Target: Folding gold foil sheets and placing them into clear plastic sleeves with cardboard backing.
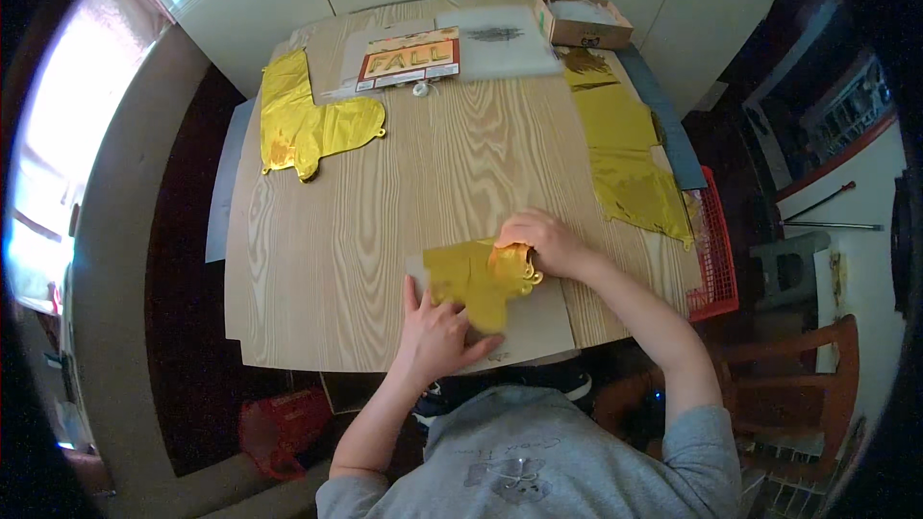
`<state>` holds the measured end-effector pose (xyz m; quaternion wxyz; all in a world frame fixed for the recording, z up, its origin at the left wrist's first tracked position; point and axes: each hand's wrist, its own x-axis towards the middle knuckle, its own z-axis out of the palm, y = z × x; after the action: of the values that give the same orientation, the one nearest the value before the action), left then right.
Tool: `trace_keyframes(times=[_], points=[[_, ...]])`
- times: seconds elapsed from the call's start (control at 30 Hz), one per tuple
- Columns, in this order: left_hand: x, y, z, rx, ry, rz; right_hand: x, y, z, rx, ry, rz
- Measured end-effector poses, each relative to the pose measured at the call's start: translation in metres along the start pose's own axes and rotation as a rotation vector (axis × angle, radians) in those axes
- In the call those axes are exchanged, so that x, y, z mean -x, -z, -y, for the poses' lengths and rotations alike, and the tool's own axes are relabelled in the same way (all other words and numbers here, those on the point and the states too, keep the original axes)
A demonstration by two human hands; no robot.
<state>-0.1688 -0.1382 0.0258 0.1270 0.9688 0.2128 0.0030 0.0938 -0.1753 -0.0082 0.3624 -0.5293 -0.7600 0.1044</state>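
Note:
Near the table's front edge lies a gold foil balloon (466,276), partly folded and a little blurred. My right hand (541,240) is closed on its right end, where small looped tabs stick out beside the fingers. My left hand (437,332) rests flat with fingers spread at the balloon's lower left edge, some fingertips hidden by the foil. Beneath both is a pale sheet (543,322). A flat, L-shaped gold foil balloon (317,125) lies at the far left of the table. Along the right side stretch more flat gold foil balloons (623,139).
At the back of the wood-grain table (461,154) are a printed package card (411,58), a small white roll (420,89) and clear plastic sheets (510,43). An open cardboard box (588,31) stands back right. A red basket (713,259) sits beside the right edge, near a wooden chair (808,375).

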Motion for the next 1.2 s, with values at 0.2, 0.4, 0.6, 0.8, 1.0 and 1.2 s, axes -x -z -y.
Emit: trace_keyframes(times=[0.2, 0.4, 0.6, 0.8, 1.0, 1.2], points=[[0.0, -0.004, 0.002, 0.031, -0.033, -0.102, 0.002, 0.002, 0.003, 0.148, 0.146, -0.004], [-0.001, -0.005, 0.001, 0.042, -0.024, -0.124, 0.007, 0.005, 0.013, 0.31, 0.217, -0.003], [0.001, -0.007, 0.003, -0.006, -0.03, -0.091, 0.011, 0.008, 0.025, 0.368, 0.326, 0.042], [0.0, -0.007, 0.004, -0.005, -0.056, -0.126, 0.02, 0.005, 0.018, 0.263, 0.287, 0.072], [0.0, -0.007, 0.003, -0.015, -0.045, -0.112, 0.028, 0.005, 0.016, 0.171, 0.227, 0.095], [0.001, -0.006, 0.003, -0.007, -0.04, -0.102, 0.031, 0.002, 0.012, 0.092, 0.211, 0.098]])
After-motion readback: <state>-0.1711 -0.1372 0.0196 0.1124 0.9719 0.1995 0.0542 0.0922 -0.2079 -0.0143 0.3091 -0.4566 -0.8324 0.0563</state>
